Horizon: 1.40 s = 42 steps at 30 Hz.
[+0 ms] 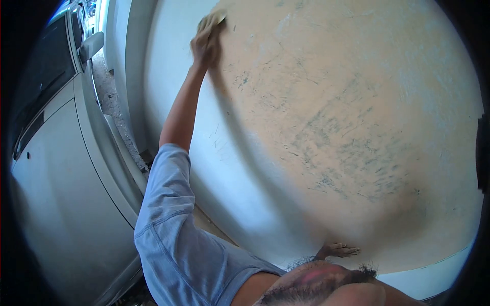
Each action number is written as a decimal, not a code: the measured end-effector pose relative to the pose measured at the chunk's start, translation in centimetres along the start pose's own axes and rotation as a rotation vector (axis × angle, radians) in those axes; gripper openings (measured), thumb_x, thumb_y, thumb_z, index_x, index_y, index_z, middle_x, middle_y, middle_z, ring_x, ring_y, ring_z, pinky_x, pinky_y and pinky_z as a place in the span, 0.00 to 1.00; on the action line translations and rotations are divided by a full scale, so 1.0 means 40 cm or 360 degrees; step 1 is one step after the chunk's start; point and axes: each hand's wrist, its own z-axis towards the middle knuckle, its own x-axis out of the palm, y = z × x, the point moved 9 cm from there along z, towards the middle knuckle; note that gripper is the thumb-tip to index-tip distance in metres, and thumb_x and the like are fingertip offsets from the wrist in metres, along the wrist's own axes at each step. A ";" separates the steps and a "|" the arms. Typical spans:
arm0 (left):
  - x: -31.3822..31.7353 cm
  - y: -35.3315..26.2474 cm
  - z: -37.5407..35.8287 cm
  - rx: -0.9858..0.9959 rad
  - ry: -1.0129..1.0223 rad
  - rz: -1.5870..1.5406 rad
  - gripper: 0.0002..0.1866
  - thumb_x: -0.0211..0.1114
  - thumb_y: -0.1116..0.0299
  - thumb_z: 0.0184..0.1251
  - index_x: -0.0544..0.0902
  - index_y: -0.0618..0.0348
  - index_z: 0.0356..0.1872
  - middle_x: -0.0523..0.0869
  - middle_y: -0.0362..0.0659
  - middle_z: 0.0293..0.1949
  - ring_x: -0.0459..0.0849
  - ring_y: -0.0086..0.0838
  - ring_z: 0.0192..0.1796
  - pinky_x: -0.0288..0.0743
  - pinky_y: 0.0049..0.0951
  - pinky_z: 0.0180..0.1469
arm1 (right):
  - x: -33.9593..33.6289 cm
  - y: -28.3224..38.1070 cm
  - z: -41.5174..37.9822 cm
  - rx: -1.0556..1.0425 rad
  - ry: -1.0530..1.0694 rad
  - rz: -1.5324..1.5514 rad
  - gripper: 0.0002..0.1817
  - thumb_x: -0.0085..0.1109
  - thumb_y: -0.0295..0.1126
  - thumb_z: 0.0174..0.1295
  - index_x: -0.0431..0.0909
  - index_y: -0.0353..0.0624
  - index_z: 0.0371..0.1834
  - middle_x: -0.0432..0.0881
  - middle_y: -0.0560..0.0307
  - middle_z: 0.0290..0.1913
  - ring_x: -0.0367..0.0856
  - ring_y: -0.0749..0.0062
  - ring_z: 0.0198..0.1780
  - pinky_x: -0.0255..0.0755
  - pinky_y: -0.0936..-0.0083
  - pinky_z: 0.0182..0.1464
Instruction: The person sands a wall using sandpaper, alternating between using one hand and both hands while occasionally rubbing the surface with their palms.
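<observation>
My left hand [206, 38] is raised at the upper left, its fingers closed around a small pale object [220, 19] that is held against the wall. My left arm in a grey-blue sleeve [171, 188] reaches up to it. My right hand [343, 250] lies low on the wall with its fingers stretched out, partly hidden behind the bearded lower face; nothing shows in it. Between and beyond the hands, the wall [316, 107] has a broad beige area with dark scuffs and scratches, bordered by a whitish, smoother area [224, 148].
A light-coloured vehicle [71, 188] with a side mirror [92, 46] stands close along the left. A narrow strip of rough ground [107, 92] runs between it and the wall. A pale column [133, 66] rises beside the wall. A dark object [482, 153] shows at the right edge.
</observation>
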 end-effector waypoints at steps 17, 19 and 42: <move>0.087 -0.382 -0.150 0.0371 0.0206 -0.0258 0.17 0.59 0.74 0.65 0.82 0.63 0.55 0.81 0.54 0.57 0.73 0.53 0.66 0.59 0.48 0.71 | 0.056 0.148 0.067 -0.0052 -0.0085 0.0176 0.48 0.38 0.65 0.66 0.45 0.38 0.77 0.48 0.31 0.76 0.49 0.33 0.75 0.49 0.36 0.70; 0.137 -0.457 0.021 0.0456 0.0023 -0.0292 0.16 0.64 0.73 0.60 0.83 0.59 0.50 0.84 0.51 0.53 0.78 0.51 0.59 0.68 0.46 0.64 | 0.056 0.147 0.081 -0.0060 -0.0102 0.0177 0.47 0.37 0.65 0.66 0.45 0.37 0.77 0.48 0.31 0.76 0.49 0.34 0.75 0.48 0.37 0.70; 0.238 -0.692 0.061 0.0353 0.0059 -0.0308 0.19 0.53 0.72 0.70 0.75 0.67 0.60 0.75 0.54 0.65 0.67 0.47 0.71 0.54 0.49 0.74 | -0.015 0.044 0.025 0.0024 -0.0123 0.0199 0.43 0.28 0.59 0.71 0.51 0.31 0.74 0.52 0.32 0.75 0.49 0.37 0.76 0.45 0.42 0.72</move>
